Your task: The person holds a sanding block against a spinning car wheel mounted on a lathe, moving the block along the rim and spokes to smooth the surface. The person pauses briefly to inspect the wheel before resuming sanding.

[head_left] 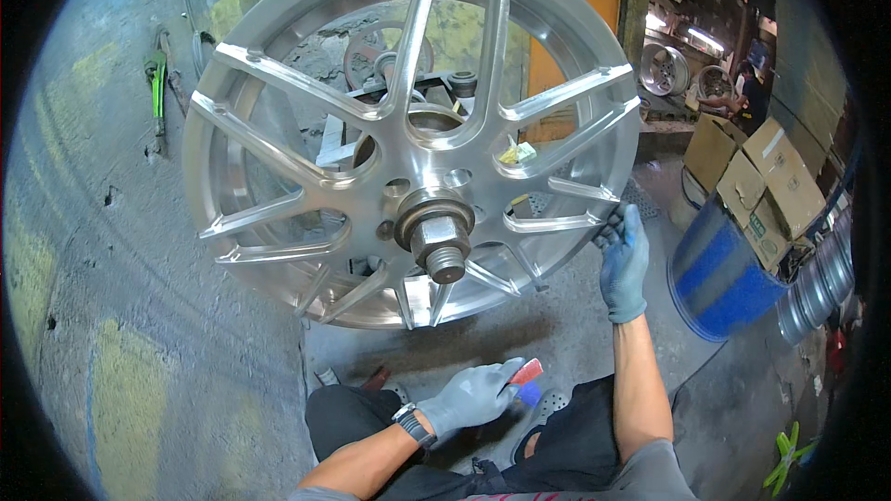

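left hand point(473, 397) pinches red pad point(526, 372), wheel point(425, 167) at eleven o'clock; nearer right hand point(624, 264) curls at wheel's four o'clock, grip unclear.

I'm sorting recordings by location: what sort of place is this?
Probably a wheel workshop: a bare metal wheel sits behind a large nut on a threaded shaft, and more wheels stand in the background.

Head-mounted fisheye view, facing forward and down: a round, silver, many-spoked metal wheel point(423, 165) stands close before the lens, black-trousered legs point(580, 422) below its lower edge, a cylindrical blue drum point(707, 289) farther off beyond its right edge.
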Available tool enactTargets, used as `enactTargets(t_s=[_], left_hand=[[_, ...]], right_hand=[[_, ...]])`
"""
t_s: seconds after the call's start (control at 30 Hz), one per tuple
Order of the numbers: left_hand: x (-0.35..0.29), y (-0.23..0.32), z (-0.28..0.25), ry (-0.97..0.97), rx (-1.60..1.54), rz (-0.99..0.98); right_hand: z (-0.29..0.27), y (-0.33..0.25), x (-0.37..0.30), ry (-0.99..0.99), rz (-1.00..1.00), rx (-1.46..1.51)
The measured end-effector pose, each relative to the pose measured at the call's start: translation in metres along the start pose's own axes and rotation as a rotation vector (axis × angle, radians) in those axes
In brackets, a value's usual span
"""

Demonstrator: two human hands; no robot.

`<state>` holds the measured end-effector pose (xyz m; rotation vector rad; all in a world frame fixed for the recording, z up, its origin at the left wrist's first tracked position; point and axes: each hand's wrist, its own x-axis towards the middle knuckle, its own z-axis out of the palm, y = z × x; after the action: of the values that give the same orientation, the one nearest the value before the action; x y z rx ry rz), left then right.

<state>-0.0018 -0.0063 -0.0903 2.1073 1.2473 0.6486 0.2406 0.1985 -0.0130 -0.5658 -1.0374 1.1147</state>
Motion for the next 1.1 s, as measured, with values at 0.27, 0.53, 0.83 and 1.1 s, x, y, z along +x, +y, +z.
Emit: enactTargets(t_s=[0.27, 0.53, 0.83, 1.1], left_hand=[[-0.003, 0.001, -0.004, -0.005, 0.003, -0.028], [-0.004, 0.003, -0.006, -0.025, 0.011, -0.044], [-0.001, 0.0, 0.0, -0.01, 0.002, -0.002], [-0.005, -0.001, -0.003, -0.017, 0.002, -0.028]], right_hand=[[0.003, 0.001, -0.007, 0.012, -0.039, -0.087], [0.008, 0.012, -0.021, 0.036, -0.028, -0.134], [-0.018, 0.014, -0.008, -0.026, 0.26, 0.009], [0.004, -0.003, -0.001, 0.033, 0.008, -0.031]])
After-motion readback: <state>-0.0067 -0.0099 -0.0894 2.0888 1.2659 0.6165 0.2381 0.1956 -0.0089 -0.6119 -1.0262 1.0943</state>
